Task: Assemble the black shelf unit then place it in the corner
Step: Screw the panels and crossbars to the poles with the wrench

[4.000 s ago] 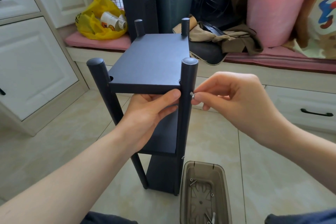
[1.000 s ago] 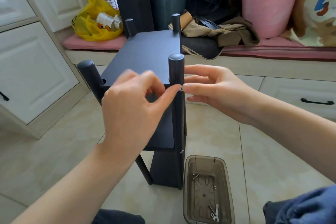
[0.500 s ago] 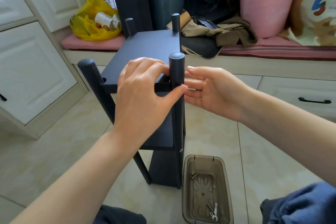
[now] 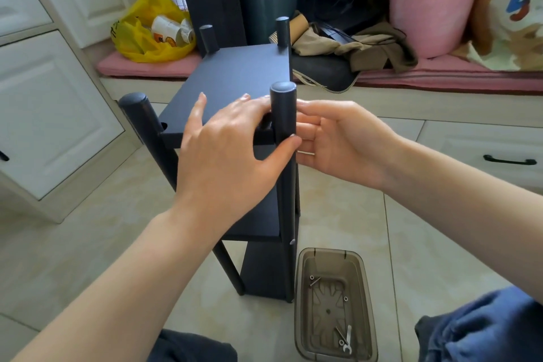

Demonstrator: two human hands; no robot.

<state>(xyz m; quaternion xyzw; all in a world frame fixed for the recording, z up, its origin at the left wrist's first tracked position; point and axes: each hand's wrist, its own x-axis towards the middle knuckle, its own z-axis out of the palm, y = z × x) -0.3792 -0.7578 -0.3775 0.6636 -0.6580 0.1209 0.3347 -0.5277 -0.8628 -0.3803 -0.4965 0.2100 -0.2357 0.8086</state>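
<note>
Fastening step, shelf unit (image 4: 235, 73) upright on the floor (image 4: 88, 244), not yet in a corner: left grip (image 4: 229, 153) rests open-fingered on the top board, thumb on front post (image 4: 283, 103); right grip (image 4: 338, 141) touches that post, fingers straight; next likely needs the wrench (image 4: 348, 338) from the tray (image 4: 329, 250).

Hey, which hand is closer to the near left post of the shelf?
Left. The left hand lies on the top shelf just right of the near left post; the right hand is farther, beyond the near right post.
</note>
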